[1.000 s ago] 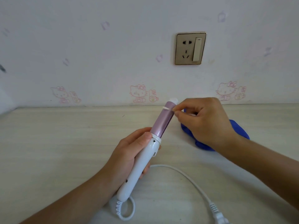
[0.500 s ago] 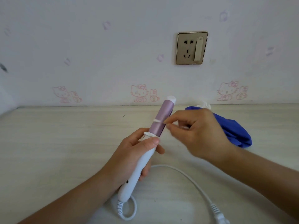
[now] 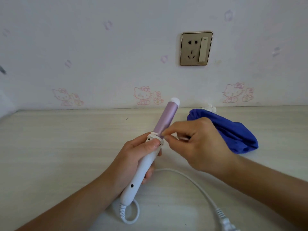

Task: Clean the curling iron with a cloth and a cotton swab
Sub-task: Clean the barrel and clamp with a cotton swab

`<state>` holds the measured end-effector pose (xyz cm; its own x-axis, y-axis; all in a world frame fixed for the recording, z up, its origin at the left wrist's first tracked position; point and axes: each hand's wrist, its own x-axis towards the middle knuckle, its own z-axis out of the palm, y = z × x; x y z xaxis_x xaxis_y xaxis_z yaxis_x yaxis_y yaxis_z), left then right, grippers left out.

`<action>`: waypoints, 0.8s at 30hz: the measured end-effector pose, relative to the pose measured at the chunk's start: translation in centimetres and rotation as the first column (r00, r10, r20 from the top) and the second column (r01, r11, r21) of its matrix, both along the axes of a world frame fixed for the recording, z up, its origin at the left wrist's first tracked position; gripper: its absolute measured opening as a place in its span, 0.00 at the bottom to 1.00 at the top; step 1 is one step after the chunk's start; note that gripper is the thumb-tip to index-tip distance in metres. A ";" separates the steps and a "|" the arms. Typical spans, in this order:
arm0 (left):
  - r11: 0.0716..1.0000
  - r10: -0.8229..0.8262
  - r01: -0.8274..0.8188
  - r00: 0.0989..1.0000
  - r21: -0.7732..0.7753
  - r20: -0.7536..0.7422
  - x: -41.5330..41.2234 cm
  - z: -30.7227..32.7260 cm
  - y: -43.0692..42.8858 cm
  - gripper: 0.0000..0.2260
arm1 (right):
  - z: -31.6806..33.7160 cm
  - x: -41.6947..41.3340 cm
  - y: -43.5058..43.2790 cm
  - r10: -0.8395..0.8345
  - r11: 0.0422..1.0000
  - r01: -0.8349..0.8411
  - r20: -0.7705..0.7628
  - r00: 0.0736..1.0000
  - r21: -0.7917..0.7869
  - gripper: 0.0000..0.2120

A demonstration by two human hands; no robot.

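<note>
My left hand (image 3: pixel 133 157) grips the white handle of the curling iron (image 3: pixel 146 164), thumb near the collar. Its pink barrel (image 3: pixel 165 119) tilts up and to the right, ending in a white tip. Thumb and forefinger of my right hand (image 3: pixel 198 144) pinch a thin white cotton swab (image 3: pixel 156 134), whose end lies across the foot of the barrel at the collar. The blue cloth (image 3: pixel 233 130) lies crumpled on the table behind my right hand, untouched.
The iron's white cord (image 3: pixel 191 182) loops over the pale wooden table (image 3: pixel 58 147) to a plug (image 3: pixel 225 219) at the bottom right edge. A wall socket (image 3: pixel 196 48) sits above. A small white object (image 3: pixel 209 107) lies behind the cloth.
My right hand has slid the swab down the barrel from near the tip to the collar. The cloth behind it is now uncovered. My left hand keeps its grip on the handle.
</note>
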<state>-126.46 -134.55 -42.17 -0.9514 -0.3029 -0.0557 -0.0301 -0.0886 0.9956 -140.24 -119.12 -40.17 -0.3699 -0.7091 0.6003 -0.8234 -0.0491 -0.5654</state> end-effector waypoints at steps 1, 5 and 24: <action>1.000 -0.001 0.001 1.000 -0.004 0.014 0.1 -0.1 0.1 0.21 | 0.1 -0.3 0.0 -0.002 1.000 0.002 0.001 1.000 0.006 0.08; 0.998 0.010 -0.011 1.000 0.067 0.016 0.0 -0.1 0.3 0.27 | 1.0 -2.9 -0.1 -0.171 0.984 0.173 0.065 0.983 -0.036 0.09; 0.998 -0.023 0.027 0.997 0.057 -0.071 -0.1 0.2 -0.1 0.19 | 0.1 0.2 0.1 0.029 1.000 -0.029 0.011 1.000 0.012 0.08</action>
